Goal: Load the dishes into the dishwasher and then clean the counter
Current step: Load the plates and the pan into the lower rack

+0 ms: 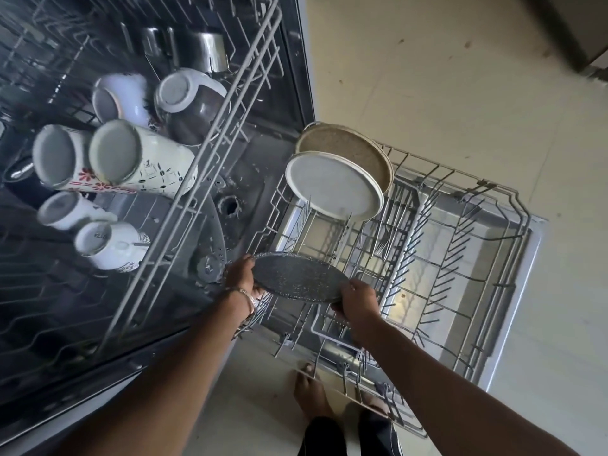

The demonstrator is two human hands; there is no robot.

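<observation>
Mugs (141, 162) sit upside down in the upper rack (184, 205) at the left, so loading is well under way. Just right of it, the left hand (239, 273) grips one edge of a dark speckled plate (297, 279) and the right hand (357, 301) grips the opposite edge, holding it tilted over the lower rack (460, 258). Two plates (332, 185) already stand there. Next, I judge, it must be turned upright and slid between free prongs.

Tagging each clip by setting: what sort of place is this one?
Most likely a home kitchen: an open dishwasher with its lower rack pulled out over a tiled floor, and mugs upside down in the upper rack.
</observation>
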